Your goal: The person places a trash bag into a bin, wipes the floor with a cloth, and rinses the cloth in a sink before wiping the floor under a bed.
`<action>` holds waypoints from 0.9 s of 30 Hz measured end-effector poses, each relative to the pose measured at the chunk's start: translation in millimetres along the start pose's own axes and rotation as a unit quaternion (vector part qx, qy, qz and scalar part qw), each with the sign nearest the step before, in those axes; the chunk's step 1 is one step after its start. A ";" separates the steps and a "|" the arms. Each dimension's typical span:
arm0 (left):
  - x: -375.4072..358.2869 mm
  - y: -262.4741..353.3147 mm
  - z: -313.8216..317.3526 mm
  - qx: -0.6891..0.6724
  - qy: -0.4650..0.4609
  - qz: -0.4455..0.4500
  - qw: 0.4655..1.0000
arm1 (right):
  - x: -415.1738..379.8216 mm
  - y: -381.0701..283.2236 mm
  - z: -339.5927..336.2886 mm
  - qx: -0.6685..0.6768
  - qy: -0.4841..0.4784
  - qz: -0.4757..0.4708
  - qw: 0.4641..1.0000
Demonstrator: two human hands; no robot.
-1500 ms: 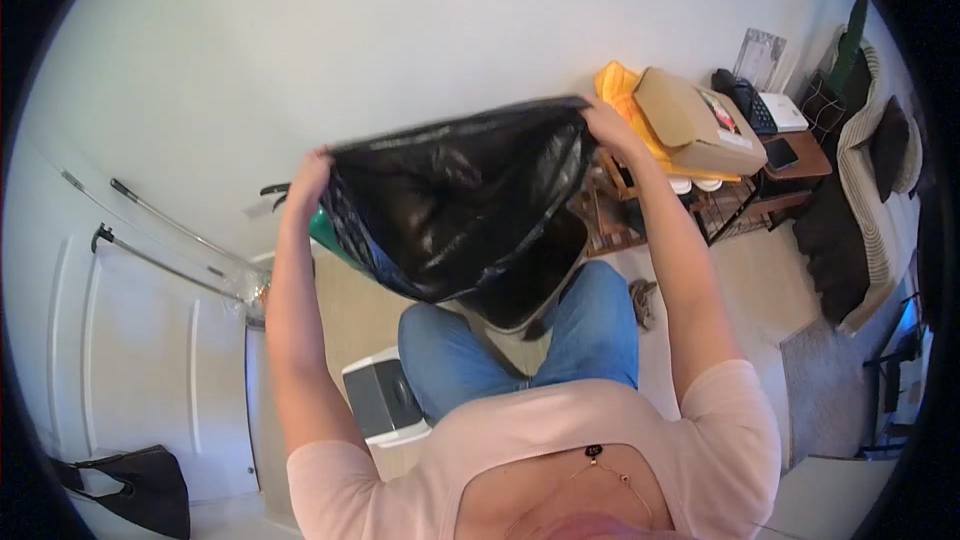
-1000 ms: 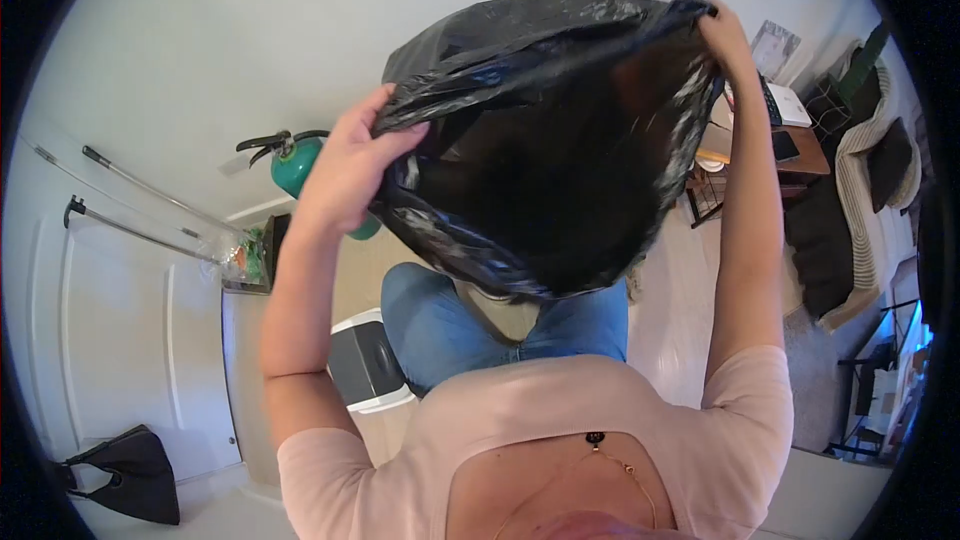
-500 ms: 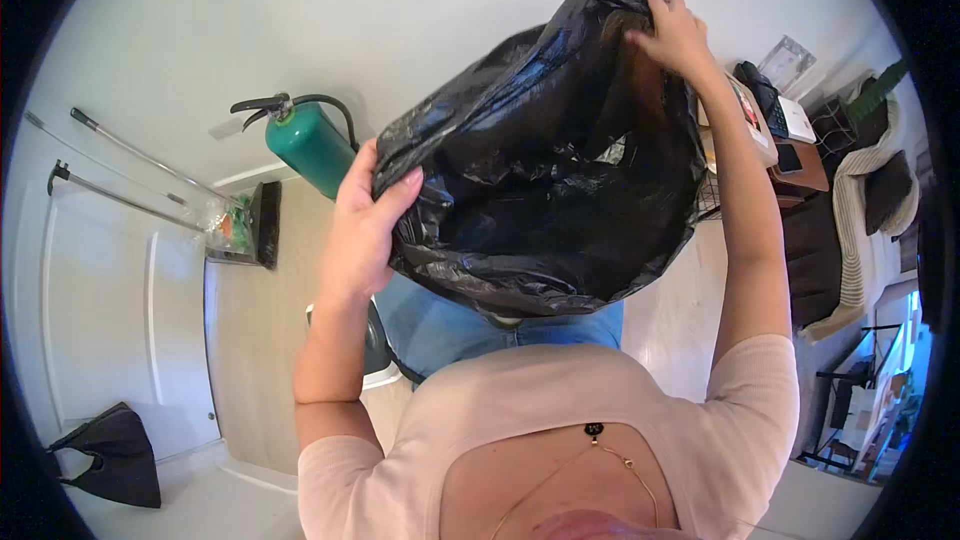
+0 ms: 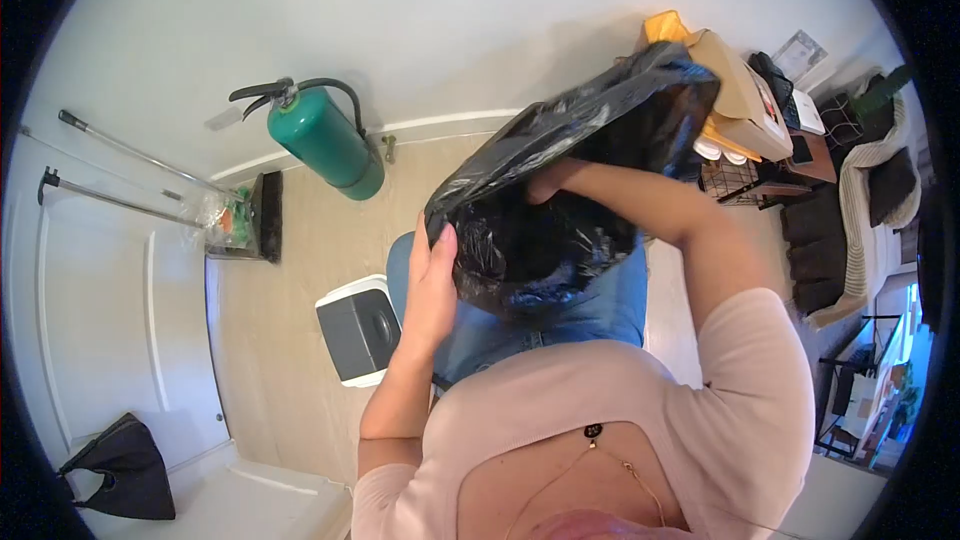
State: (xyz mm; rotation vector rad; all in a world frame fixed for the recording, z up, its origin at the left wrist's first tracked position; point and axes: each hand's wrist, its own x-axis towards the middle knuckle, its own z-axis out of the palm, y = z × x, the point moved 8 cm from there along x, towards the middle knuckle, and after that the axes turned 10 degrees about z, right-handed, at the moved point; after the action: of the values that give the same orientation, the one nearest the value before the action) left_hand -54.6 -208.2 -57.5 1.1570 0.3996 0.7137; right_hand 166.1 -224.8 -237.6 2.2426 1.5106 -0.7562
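Note:
A black plastic bag [image 4: 600, 130] hangs open in front of my lap, its mouth facing up toward me. The left edge of its rim is pinched between the thumb and fingers of my left hand [image 4: 436, 265]. My right hand [image 4: 548, 183] reaches inside the bag from the right; its fingers are hidden by the dark plastic, so their shape cannot be made out. The bag's bottom rests over or near my jeans [image 4: 600, 305].
A green fire extinguisher [image 4: 325, 143] stands by the wall at the upper left. On the floor, a grey-lidded white bin [image 4: 358, 332] sits left of my legs. A cardboard box [image 4: 735, 90] is at the upper right. Long-handled tools [image 4: 130, 202] lean at the far left.
My right hand has let go of the bag's upper right rim and moved down into the bag. My left hand, still on the rim, has shifted right and lower, and the opening looks narrower.

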 end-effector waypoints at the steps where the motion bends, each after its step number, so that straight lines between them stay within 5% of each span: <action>1: 5.4 -13.5 -11.8 0.045 -0.002 -0.009 0.999 | 18.8 -4.0 15.6 0.009 -0.013 -0.004 1.000; 8: 26.8 -128.6 -84.1 0.209 0.058 -0.054 0.975 | 74.9 -7.6 128.3 0.083 -0.123 -0.015 0.989; 20: 67.7 -137.2 -77.5 0.385 0.014 -0.018 0.923 | 104.1 93.6 208.0 0.088 -0.085 0.181 0.976; 27: 100.8 -129.1 -93.6 0.449 0.002 0.012 0.894 | 108.0 -17.2 162.6 0.005 -0.145 -0.038 0.989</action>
State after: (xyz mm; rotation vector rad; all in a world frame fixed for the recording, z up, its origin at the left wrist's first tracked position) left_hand -1.8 -102.6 -204.7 2.0330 0.7615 0.5490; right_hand 142.8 -225.8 -432.1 1.9869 1.4577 -1.0613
